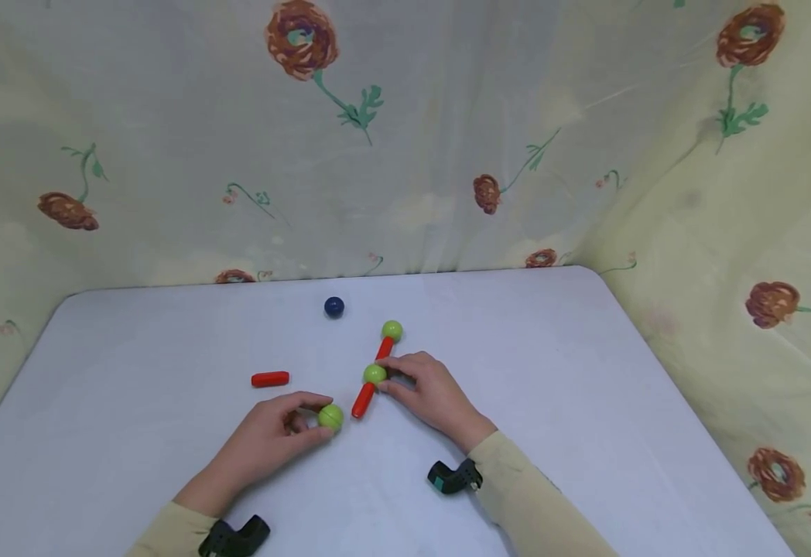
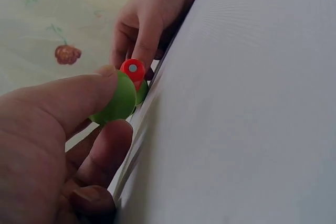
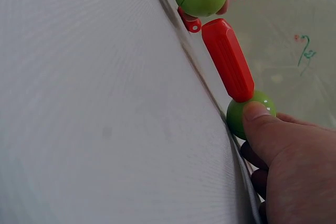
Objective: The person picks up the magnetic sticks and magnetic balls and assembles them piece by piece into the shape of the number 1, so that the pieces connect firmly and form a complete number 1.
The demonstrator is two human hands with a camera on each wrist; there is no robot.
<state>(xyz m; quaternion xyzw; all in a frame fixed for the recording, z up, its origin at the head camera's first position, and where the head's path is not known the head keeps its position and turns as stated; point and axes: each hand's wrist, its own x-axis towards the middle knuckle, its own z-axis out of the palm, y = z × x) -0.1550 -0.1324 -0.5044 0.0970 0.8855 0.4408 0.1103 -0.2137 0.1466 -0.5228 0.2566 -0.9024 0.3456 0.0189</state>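
My left hand (image 1: 266, 437) pinches a loose green ball (image 1: 331, 418) between thumb and fingers. To its right, my right hand (image 1: 433, 391) grips the middle green ball (image 1: 374, 376) of a joined chain. From that ball one red rod (image 1: 363, 401) points toward me, its free end near the loose ball. Another red rod (image 1: 384, 348) runs away from me to a far green ball (image 1: 392, 330). In the left wrist view, a round grey spot shows on the near red rod's end (image 2: 133, 68). The right wrist view shows my thumb on the middle ball (image 3: 236, 116).
A separate red rod (image 1: 270, 379) lies on the white table (image 1: 552, 340) left of the chain. Near the back edge sits a dark blue ball (image 1: 333, 307). A flowered curtain (image 1: 412, 155) hangs behind the table and along its sides.
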